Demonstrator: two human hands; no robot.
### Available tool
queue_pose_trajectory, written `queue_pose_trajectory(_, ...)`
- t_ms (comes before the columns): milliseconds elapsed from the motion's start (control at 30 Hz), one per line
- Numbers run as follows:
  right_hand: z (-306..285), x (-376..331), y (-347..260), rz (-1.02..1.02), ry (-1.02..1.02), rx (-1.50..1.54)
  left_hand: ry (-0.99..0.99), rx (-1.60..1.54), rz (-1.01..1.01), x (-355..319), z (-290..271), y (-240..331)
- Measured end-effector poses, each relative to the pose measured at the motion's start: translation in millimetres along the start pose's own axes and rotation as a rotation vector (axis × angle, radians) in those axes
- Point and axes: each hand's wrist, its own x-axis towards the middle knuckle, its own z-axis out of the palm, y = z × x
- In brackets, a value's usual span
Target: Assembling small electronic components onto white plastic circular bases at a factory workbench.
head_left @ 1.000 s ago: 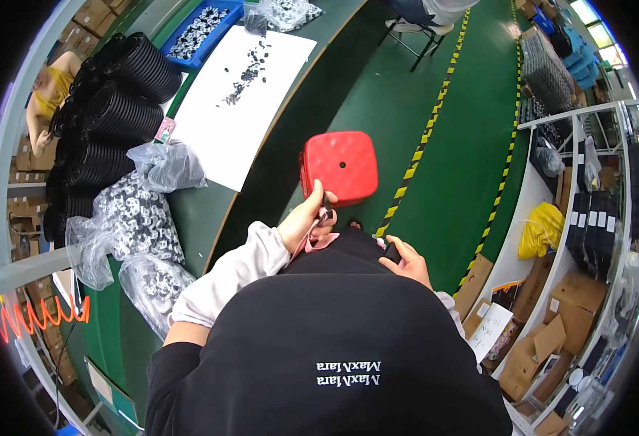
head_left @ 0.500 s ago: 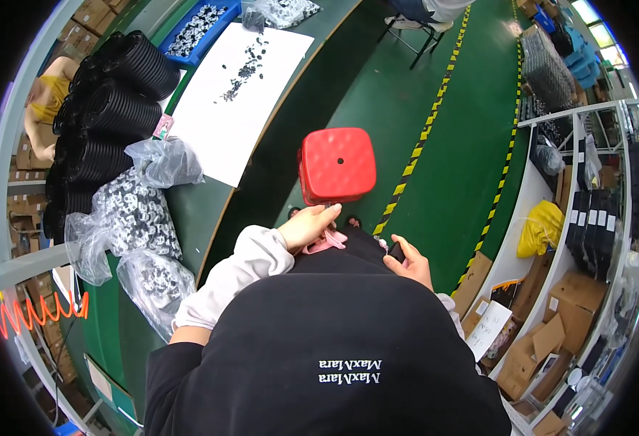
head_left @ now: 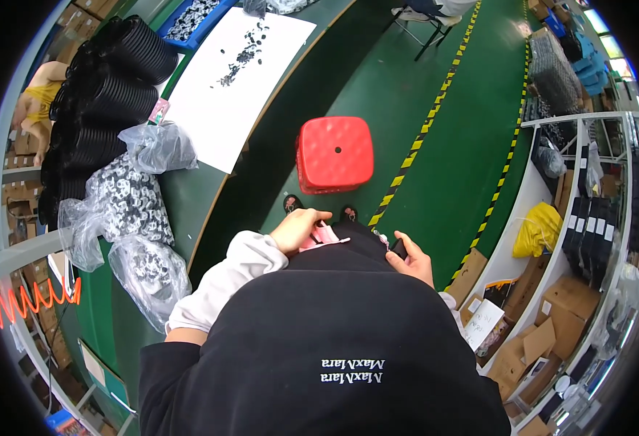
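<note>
Nearest lay the person's black top (head_left: 334,349), filling the lower part of the view. Left hand (head_left: 299,229), on a white sleeve, was curled with fingers bent onto a small pink item (head_left: 324,236) at the waist, touching it; whether it was gripped could not be told. Right hand (head_left: 412,258) was closed around a small dark object (head_left: 398,248), of a kind too hidden to tell. Just beyond the hands, two dark shoe tips showed on the green floor (head_left: 450,138), and a red square stool (head_left: 335,154) with a centre hole stood directly before them. A yellow-and-black striped line (head_left: 435,109) ran just right of the stool. On the green worktable (head_left: 181,207) to the left: clear bags of small dark parts (head_left: 127,203) near its front edge, stacked black trays (head_left: 98,94) behind them, and a white sheet (head_left: 236,80) scattered with small dark pieces toward the far end. Cardboard boxes (head_left: 552,320) and a yellow bag (head_left: 541,229) sat by the right shelving.
</note>
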Motion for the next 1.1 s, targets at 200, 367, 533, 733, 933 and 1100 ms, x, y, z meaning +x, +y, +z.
queue_pose_trajectory(200,-6.6,2.7,6.2,0.071,-0.017,0.082,-0.467,0.006,-0.018,-23.1,-24.5,35.6)
queue_pose_trajectory(367,-12.3,7.3,0.1,0.055,-0.044,0.069,-0.472,0.358,0.034,-24.5,-23.0,50.6)
queue_pose_trajectory(533,-18.7,11.7,3.7,0.065,-0.051,0.058,0.004,0.559,0.104,-34.0,1.9,48.3)
queue_pose_trajectory(733,-23.6,15.7,15.8,0.064,-0.046,0.188,0.443,0.659,0.025,-35.0,13.0,43.2)
queue_pose_trajectory(933,-32.1,17.5,5.0,0.054,-0.063,0.061,0.327,0.660,0.180,-21.0,13.4,30.5)
queue_pose_trajectory(1100,-35.3,18.3,7.7,0.047,-0.056,0.058,0.259,0.810,0.155,-22.3,21.3,40.8)
